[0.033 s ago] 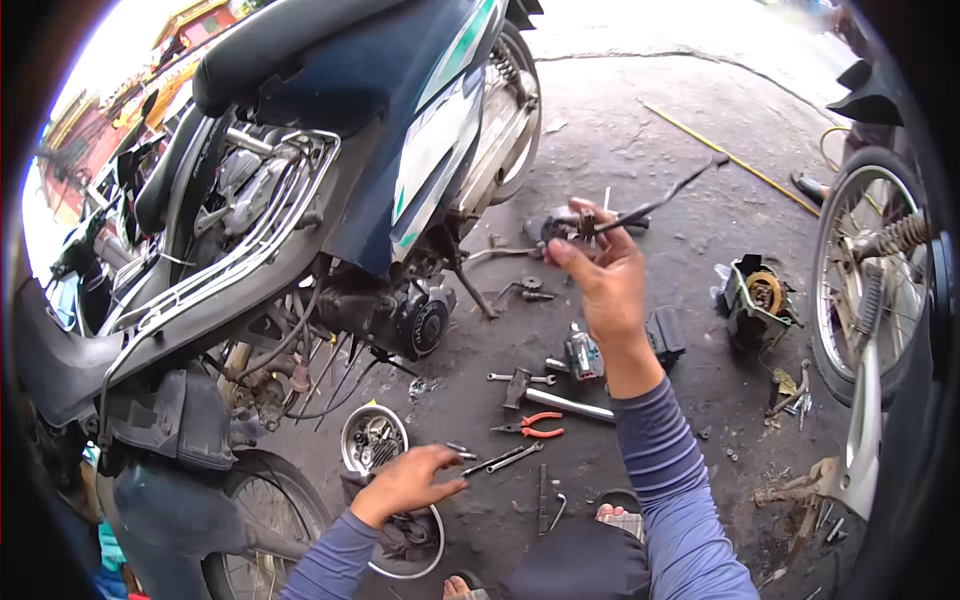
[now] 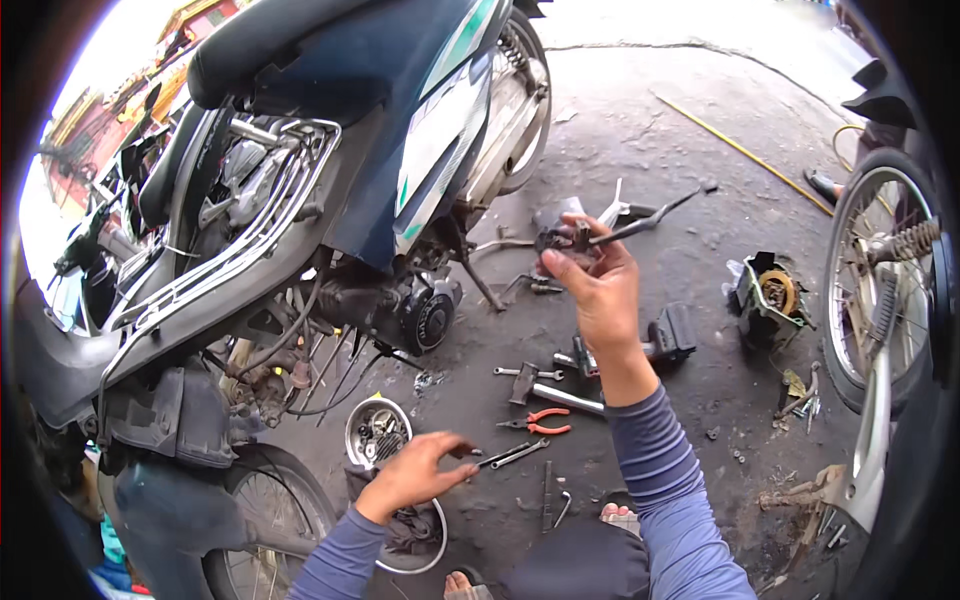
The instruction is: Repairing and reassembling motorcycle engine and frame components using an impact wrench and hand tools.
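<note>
My right hand (image 2: 608,300) is raised over the ground, fingers and thumb pinching a small dark part (image 2: 581,237). A stiff black cable or thin rod (image 2: 655,217) sticks out from that part to the right; its kind is unclear. Lower left, my left hand (image 2: 415,478) hovers low with thumb and fingers apart. Its fingertips are over a short dark rod with a silver tip (image 2: 478,452), next to a wrench (image 2: 522,454). Orange-handled pliers (image 2: 545,422) and a hammer (image 2: 524,384) lie just beyond. A metal bowl (image 2: 352,440) of small parts stands behind the left hand.
A dark blue motorbike (image 2: 340,150) fills the left, its round engine cover (image 2: 430,312) low down. A black power tool (image 2: 672,335) lies beyond my right wrist. On the right stand a green container (image 2: 745,300) and another motorbike's wheel (image 2: 835,330). A yellow pole (image 2: 745,155) lies farther back.
My left hand has moved slightly up and right, its fingertips now covering part of the short rod. My right hand keeps the dark part. The view has shifted a little.
</note>
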`<move>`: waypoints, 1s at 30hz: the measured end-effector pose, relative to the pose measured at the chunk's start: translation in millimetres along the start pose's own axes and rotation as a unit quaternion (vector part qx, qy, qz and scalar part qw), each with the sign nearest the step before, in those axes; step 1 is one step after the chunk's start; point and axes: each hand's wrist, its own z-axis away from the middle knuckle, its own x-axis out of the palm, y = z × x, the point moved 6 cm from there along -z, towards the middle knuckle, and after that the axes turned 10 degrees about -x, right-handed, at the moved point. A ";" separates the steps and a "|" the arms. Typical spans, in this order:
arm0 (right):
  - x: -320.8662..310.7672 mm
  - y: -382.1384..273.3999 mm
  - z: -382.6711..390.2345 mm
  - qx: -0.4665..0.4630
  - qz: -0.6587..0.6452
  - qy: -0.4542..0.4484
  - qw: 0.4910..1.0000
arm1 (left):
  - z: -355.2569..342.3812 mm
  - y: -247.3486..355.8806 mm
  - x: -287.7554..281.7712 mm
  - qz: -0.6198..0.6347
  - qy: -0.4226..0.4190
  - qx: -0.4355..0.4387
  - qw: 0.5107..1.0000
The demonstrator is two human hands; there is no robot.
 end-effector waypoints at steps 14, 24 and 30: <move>-13.2 137.1 57.4 0.101 0.013 -0.132 0.986 | -147.1 -18.7 -1.5 0.508 0.377 -0.058 0.772; -32.6 175.0 16.1 0.028 0.086 -0.196 0.976 | -185.5 -40.1 14.1 0.712 0.328 -0.052 0.619; -27.8 177.4 5.7 -0.024 0.081 -0.203 0.975 | -200.4 -47.6 15.3 0.790 0.228 -0.013 0.569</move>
